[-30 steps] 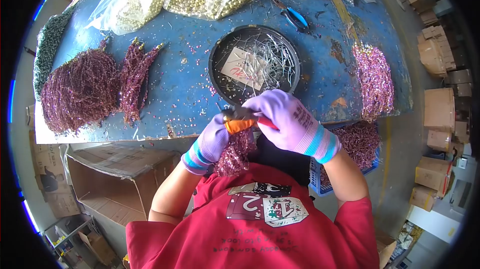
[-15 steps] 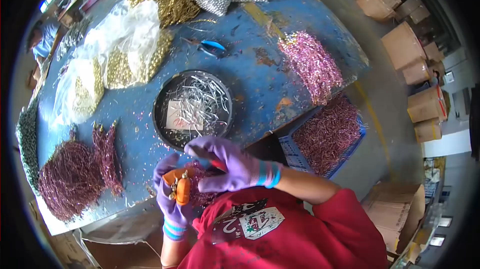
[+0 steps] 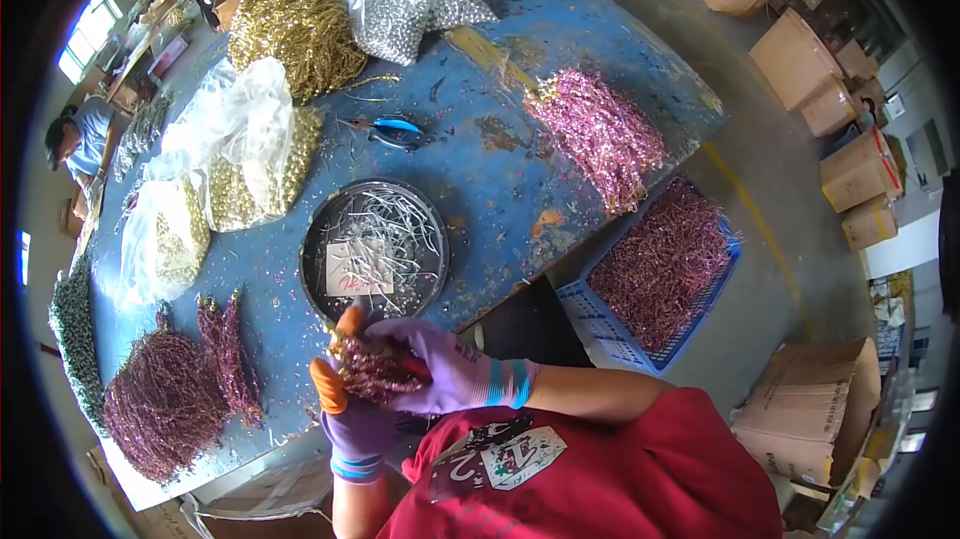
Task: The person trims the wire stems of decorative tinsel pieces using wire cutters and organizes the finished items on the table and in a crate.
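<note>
A small bunch of shiny purple-pink tinsel strands (image 3: 375, 367) is between my hands at the table's near edge. My left hand (image 3: 355, 424), in a purple glove with orange finger covers, grips the bunch from the near left side. From the right, my right hand (image 3: 445, 364), in a purple glove, wraps round it. Something red shows at the right palm, mostly hidden. Just beyond the hands stands a round black tray (image 3: 446, 264) with silvery wire pieces (image 3: 405, 224) and a marked card (image 3: 352, 271) inside.
Dark pink tinsel piles (image 3: 165, 404) lie left; a brighter bundle (image 3: 600, 139) lies right. Blue-handled pliers (image 3: 395, 131), gold tinsel (image 3: 295, 39) and bags of beads (image 3: 250, 174) sit farther back. A blue crate (image 3: 640, 354) stands beside the table (image 3: 490, 209). Another person (image 3: 90, 134) works at far left.
The tinsel bunch has been turned and raised between my hands, so its strands now show. My right hand has shifted slightly left and down, and the camera view has tilted.
</note>
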A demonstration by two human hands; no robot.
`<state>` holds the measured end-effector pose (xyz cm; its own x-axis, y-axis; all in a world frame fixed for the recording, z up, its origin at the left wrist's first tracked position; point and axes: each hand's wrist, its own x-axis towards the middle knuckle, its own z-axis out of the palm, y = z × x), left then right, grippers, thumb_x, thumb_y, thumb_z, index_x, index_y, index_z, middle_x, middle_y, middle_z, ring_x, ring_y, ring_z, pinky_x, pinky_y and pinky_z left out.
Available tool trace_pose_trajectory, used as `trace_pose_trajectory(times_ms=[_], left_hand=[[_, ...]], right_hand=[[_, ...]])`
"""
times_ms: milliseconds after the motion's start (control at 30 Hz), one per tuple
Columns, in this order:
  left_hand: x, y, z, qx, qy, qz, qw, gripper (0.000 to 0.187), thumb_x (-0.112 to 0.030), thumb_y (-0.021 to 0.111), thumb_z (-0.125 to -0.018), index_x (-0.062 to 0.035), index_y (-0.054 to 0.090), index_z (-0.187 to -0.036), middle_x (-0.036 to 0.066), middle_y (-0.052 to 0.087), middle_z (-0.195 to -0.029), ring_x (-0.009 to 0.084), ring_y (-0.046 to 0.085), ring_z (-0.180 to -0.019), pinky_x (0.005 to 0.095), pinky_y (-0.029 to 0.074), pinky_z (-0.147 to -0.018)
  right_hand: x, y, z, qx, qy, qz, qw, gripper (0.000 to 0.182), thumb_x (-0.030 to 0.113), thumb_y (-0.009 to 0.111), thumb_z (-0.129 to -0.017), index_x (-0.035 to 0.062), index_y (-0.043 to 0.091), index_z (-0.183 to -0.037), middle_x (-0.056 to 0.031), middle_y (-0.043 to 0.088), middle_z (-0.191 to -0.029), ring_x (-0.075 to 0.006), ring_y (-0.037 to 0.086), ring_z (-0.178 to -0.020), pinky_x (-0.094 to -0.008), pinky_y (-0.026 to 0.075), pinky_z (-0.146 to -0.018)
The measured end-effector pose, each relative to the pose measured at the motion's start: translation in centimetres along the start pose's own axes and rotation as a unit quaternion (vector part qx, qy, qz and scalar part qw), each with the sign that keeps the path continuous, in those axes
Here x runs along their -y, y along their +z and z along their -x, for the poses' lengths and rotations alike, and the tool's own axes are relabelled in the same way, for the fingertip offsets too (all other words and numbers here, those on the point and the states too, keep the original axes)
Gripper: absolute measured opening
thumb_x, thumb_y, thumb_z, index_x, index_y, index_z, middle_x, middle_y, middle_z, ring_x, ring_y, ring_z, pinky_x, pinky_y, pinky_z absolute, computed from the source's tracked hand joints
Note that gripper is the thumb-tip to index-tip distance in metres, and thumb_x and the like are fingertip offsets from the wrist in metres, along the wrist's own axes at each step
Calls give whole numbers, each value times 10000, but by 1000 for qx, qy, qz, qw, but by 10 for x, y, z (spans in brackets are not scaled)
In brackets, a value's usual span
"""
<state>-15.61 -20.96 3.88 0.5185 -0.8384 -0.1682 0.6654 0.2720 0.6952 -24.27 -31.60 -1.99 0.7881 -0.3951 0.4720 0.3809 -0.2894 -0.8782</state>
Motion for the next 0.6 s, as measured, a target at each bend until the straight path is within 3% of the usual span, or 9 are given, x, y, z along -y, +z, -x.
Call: trace_pose_trajectory(times_ms=[67, 100, 133, 200, 300, 400, 467, 567, 600], left_hand=[[2, -4, -6, 85, -20, -93, 992, 810, -624, 426, -906, -52, 270, -1457, 124, 491, -1320, 243, 508, -1166, 379, 388, -1020], [5, -2, -8, 55, -6, -186, 981, 839, -628, 431, -901, -64, 206, -1480, 122, 415, -1407, 241, 475, -1214, 382, 378, -1034], [13, -5, -11, 27, 23, -217, 976, 823, -587, 455, -915, -50, 193, -1482, 126, 412, -1392, 217, 511, -1142, 357, 401, -985], [10, 0, -12, 71, 26, -262, 962, 813, -517, 498, -925, -11, 181, -1476, 150, 330, -1455, 239, 451, -1229, 367, 349, -1035], [10, 2, -19, 110, 75, -289, 948, 791, -431, 531, -931, 28, 173, -1465, 174, 342, -1442, 264, 412, -1274, 400, 306, -1072], [4, -2, -17, 38, 135, -314, 939, 692, -456, 467, -953, 12, 281, -1429, 186, 421, -1392, 273, 441, -1264, 409, 328, -1063], [-2, -17, -14, -20, 166, -347, 923, 557, -376, 442, -984, 12, 374, -1377, 176, 464, -1356, 252, 518, -1184, 385, 411, -1004], [-10, -46, -6, -97, 175, -354, 914, 430, -305, 443, -995, 9, 482, -1285, 122, 552, -1252, 213, 564, -1116, 367, 447, -964], [-9, -59, -5, -122, 179, -323, 921, 379, -261, 438, -1001, 1, 504, -1267, 107, 568, -1224, 198, 574, -1086, 344, 464, -938]], right_hand=[[-8, -2, 2, -21, 15, -14, 1000, 695, 148, 805, -671, 20, 420, -1235, -165, 552, -1141, -320, 563, -1063, -384, 429, -945], [2, -9, 0, -7, 71, -25, 997, 669, 139, 793, -685, 14, 425, -1229, -165, 566, -1124, -283, 578, -1058, -369, 434, -943], [2, -11, 1, -7, 70, -24, 997, 669, 139, 793, -685, 14, 425, -1229, -165, 566, -1124, -283, 578, -1058, -369, 434, -943], [3, -13, 5, -16, 144, -121, 982, 668, 127, 782, -703, 4, 414, -1247, -150, 567, -1157, -224, 574, -1081, -353, 438, -951], [3, -43, 0, -29, 174, -261, 949, 672, 167, 735, -793, 7, 368, -1333, -76, 547, -1183, -136, 532, -1069, -306, 440, -945], [27, -115, -7, -31, 154, -208, 965, 706, 242, 729, -820, 23, 355, -1377, -59, 571, -1150, -113, 550, -1020, -283, 463, -896], [42, -159, 4, -87, 186, -267, 941, 614, 186, 741, -785, 19, 443, -1296, -57, 590, -1062, -136, 576, -914, -314, 496, -812], [80, -238, 10, -141, 192, -1, 971, 351, 156, 692, -779, 9, 590, -1081, -56, 627, -912, -160, 599, -836, -323, 500, -802], [95, -260, 9, -176, 203, 103, 958, 378, 149, 679, -770, 14, 574, -1107, -62, 630, -957, -160, 601, -854, -324, 500, -810]])
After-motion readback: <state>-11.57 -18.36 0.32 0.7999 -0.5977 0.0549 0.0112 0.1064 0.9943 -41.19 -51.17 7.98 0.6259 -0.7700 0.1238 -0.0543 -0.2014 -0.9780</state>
